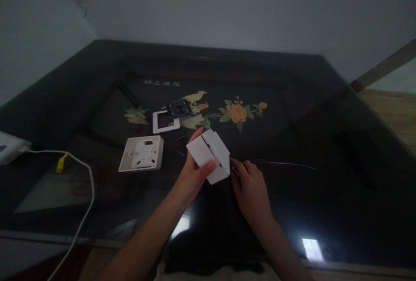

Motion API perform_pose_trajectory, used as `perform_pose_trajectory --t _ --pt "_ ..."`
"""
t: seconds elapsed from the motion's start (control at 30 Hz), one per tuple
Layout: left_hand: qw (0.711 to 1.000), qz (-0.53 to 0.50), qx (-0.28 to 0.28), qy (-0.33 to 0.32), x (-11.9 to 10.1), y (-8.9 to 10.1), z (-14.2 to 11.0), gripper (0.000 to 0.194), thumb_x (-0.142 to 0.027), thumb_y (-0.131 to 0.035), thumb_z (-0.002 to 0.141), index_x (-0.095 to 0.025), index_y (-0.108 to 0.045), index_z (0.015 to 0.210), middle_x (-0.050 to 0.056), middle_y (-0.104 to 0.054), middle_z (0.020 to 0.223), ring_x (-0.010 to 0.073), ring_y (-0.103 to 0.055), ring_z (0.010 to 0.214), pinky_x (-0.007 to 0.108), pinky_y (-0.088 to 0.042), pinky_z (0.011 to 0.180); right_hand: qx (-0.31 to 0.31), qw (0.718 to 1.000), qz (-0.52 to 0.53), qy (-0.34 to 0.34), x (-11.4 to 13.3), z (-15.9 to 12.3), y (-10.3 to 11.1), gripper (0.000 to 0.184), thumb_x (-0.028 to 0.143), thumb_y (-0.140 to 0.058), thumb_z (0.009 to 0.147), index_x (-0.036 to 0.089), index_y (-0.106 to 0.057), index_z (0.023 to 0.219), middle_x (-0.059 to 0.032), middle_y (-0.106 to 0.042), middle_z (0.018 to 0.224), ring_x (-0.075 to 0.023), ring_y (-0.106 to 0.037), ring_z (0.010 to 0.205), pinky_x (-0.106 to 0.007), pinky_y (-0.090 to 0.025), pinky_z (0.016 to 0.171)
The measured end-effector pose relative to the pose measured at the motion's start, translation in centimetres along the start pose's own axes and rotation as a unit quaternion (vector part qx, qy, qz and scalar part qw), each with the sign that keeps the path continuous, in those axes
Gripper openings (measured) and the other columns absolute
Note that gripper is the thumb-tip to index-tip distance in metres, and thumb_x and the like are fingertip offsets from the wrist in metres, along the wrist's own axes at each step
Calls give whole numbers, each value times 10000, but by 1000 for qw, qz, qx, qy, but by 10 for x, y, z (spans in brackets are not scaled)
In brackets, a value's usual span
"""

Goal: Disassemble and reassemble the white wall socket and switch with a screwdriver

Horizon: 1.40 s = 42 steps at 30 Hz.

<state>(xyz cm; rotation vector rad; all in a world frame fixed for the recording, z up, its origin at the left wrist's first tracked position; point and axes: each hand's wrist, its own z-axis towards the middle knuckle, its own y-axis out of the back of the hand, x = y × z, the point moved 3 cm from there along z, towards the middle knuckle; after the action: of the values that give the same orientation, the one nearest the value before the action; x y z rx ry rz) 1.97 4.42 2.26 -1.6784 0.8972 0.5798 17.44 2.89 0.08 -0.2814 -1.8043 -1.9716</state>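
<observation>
"Starting closest, how do our hands stand?"

"Our left hand (190,174) pinches the two-panelled white piece (218,153) above the surface (292,203), thumb on its face, fingers behind, probably for a steady grip. Our right hand (253,187), at its four o'clock, curls round something small (235,171); we can't tell what, or whether it touches the white piece."

"And farther out?"

"From the white piece, we have the white box (138,148) at nine o'clock, hollow side up, perhaps so its inside shows; then the white frame (155,123) at ten and the dark insert (179,109) at eleven, overlapping the frame's corner, seemingly grouped within reach."
</observation>
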Motion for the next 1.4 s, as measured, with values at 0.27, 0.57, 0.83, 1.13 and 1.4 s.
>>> perform_pose_trajectory --t 0.27,0.57,0.83,1.13,1.4 --pt "999 20 -12 -23 -3 2 1 1222 -239 -932 551 -409 -188 1505 5 -632 1219 247 -611 1119 375 -493 973 -17 1000 21 1 -5 2 -1 357 111 -472 925 65 -648 1232 -186 -647 1011 -324 -582 942 -507 -517 863" --pt "999 6 -38 -19 0 2 3 929 -365 -940 564 -339 -419 1333 -3 -614 1126 202 -622 1006 300 -508 864 12 998 55 -6 -6 8 4 385 178 -511 924 85 -646 1272 -170 -638 997 -339 -588 938 -556 -528 842" --pt "999 -13 -45 -14 -1 1 0 915 -340 -931 583 -361 -424 1345 -13 -636 1096 192 -639 956 278 -525 807 -56 979 191 -47 -4 4 24 402 327 -481 977 173 -572 1336 -151 -640 1147 -284 -622 1053 -511 -535 916" --pt "997 -7 26 -71 6 -17 -11 922 -484 -870 644 -321 -398 1419 88 -596 1325 336 -591 1207 439 -516 981 15 754 646 -122 29 -3 28 837 346 -853 707 448 -394 1399 7 -435 1537 -229 -476 1376 -421 -457 1098" --pt "995 44 50 -80 8 -15 -15 947 -538 -839 676 -344 -344 1459 86 -549 1395 331 -553 1253 444 -481 1033 6 776 619 -119 33 0 31 841 389 -816 706 375 -366 1416 -42 -608 1340 -266 -616 1205 -436 -547 981"
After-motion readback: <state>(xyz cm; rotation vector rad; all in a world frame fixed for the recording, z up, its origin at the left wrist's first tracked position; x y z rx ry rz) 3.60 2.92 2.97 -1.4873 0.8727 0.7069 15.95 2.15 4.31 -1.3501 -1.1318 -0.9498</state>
